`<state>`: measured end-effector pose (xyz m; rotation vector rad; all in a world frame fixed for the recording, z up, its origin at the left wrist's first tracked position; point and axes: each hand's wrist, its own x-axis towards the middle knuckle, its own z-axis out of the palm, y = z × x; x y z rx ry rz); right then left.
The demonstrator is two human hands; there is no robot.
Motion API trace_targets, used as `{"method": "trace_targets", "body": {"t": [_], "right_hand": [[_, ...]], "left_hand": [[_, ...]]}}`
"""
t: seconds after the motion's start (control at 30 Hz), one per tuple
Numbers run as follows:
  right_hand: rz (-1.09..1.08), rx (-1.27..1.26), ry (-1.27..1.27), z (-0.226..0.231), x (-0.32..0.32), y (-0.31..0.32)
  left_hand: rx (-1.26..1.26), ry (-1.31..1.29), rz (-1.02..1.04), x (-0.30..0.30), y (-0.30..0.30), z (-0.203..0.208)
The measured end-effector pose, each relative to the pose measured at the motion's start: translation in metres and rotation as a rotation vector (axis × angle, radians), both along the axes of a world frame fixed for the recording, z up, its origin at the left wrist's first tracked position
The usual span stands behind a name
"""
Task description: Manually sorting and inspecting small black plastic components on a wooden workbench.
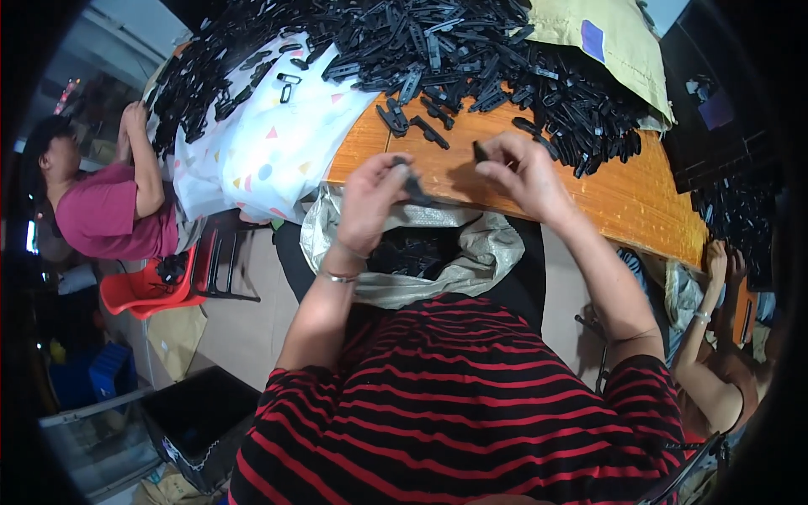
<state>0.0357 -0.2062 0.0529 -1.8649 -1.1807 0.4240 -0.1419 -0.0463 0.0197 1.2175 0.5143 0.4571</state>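
Hands: two, both over the near edge of the wooden bench (656, 202). Left hand (368, 202) curled shut around one black plastic clip (412, 183), long axis slanting from upper left down to lower right, free end pointing toward the right hand. Right hand (523, 172) pinched closed on a second, smaller black piece (480, 152), mostly hidden by fingertips, direction impossible to tell. Loose clips between hands and heap: about four on bare wood, lying at mixed angles. Heap of black clips (471, 50) beyond, far too many to count, spilling across the bench and onto a white patterned cloth (269, 151). One grey sack (484, 252) hanging open just below the bench edge, under both hands, holding more black clips inside. One beige bag (614, 38) at the far right of the heap. Other people: two, one in a pink shirt (105, 215) at left, one at lower right with arm (703, 337) raised to the bench.
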Motion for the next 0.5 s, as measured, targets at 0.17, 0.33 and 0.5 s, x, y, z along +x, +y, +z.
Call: {"method": "trace_targets", "body": {"t": [0.17,0.33,0.5], "right_hand": [[0.028,0.159,0.251,-0.002,-0.03,0.012],[-0.032,0.237,0.237,0.003,-0.04,0.019],[-0.041,0.217,0.203,0.003,-0.041,0.02]], "left_hand": [[-0.119,-0.226,-0.005,0.021,-0.018,0.012],[-0.046,-0.277,-0.023,0.02,-0.016,0.007],[-0.031,-0.273,0.001,0.019,-0.018,0.008]]}}
